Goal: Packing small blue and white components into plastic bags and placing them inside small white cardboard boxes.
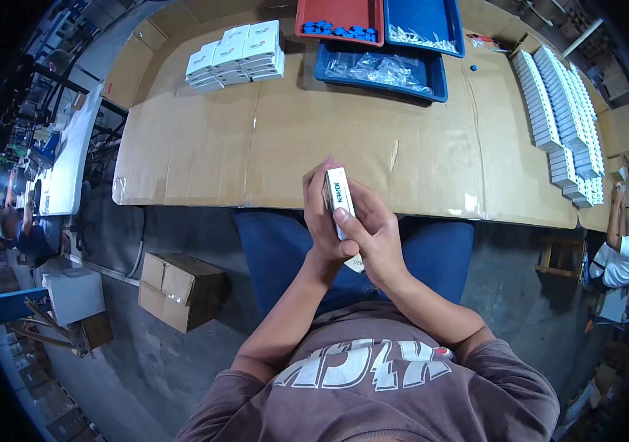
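Left hand (319,221) and right hand (377,234) both grasping a white box (338,186), right thumb on its face. Box at the near edge of the worktop (182,151). Beyond: blue tray (380,90), red tray (339,16); box pile (233,57) far left; box rows (561,121) right.

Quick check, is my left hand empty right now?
No, your left hand and right hand together hold a slim white box, with the right thumb pressed on its face.
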Motion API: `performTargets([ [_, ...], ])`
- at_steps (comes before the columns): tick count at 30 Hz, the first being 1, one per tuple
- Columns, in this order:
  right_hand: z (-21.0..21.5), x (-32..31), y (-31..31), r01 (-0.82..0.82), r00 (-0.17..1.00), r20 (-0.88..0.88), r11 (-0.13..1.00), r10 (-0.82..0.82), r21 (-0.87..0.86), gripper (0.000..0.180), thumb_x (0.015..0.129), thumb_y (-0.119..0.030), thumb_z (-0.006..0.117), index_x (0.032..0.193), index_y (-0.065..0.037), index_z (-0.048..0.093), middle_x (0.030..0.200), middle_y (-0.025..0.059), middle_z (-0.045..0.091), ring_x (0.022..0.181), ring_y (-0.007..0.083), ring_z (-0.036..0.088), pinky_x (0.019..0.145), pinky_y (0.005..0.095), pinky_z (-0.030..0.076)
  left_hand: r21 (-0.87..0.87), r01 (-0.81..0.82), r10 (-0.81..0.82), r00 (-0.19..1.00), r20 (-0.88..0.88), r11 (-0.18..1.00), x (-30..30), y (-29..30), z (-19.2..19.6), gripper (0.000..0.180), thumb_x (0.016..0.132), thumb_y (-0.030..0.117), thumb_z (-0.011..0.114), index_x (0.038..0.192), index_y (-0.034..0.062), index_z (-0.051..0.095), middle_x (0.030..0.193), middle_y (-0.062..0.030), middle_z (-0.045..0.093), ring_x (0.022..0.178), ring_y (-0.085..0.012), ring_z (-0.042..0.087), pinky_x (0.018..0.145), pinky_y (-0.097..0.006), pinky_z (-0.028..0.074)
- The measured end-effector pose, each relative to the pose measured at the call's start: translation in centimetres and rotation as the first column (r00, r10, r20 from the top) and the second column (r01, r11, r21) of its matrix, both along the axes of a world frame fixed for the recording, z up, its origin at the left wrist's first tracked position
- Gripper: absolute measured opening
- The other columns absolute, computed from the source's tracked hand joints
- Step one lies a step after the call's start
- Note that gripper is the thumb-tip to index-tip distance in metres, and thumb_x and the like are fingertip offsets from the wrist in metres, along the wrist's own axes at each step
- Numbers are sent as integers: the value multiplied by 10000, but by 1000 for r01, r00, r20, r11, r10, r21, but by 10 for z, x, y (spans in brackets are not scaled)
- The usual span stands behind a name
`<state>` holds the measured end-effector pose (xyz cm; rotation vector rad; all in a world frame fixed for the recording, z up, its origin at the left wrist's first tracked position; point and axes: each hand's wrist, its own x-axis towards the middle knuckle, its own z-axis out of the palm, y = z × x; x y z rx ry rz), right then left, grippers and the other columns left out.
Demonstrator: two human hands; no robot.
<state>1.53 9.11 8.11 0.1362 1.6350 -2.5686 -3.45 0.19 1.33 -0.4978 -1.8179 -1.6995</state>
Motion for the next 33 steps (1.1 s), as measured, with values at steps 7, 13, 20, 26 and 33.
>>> performTargets([
  [7,-5,5,5,-21,1000,7,998,22,-61,533,1047,-122,632,1516,61,457,1371,132,628,1226,155,590,1053,307,470,18,13,-15,997,81,1000,6,3,6,1131,838,891,490,1361,-111,516,1257,-275,574,1113,-349,616,925,-441,521],
  [13,-13,15,19,43,976,-217,941,33,336,476,1086,-173,532,1511,32,469,1324,227,669,1149,208,653,1006,320,492,1,-19,19,998,58,1000,12,15,19,824,915,605,417,1251,-133,561,1176,-277,610,1039,-373,632,877,-443,527],
  [20,-10,20,24,132,952,-306,879,16,458,469,1112,-207,416,1486,67,483,1276,227,618,1107,260,609,956,337,486,7,-11,10,998,69,1000,19,21,23,838,910,613,411,1228,-146,565,1157,-273,620,1041,-380,620,889,-453,519],
  [26,-6,21,25,59,973,-227,911,39,409,463,1100,-173,436,1480,89,470,1445,329,550,1293,386,616,1064,378,471,5,-30,30,996,81,1000,23,21,19,852,901,629,400,1214,-145,572,1151,-262,627,1049,-381,614,882,-464,517],
  [33,-9,22,22,105,954,-296,882,41,460,440,1099,-154,435,1456,98,493,1403,329,581,1230,390,655,1032,374,493,-10,-59,60,997,57,998,25,17,19,843,900,623,349,1170,-138,593,1128,-255,642,1045,-389,605,891,-471,504],
])
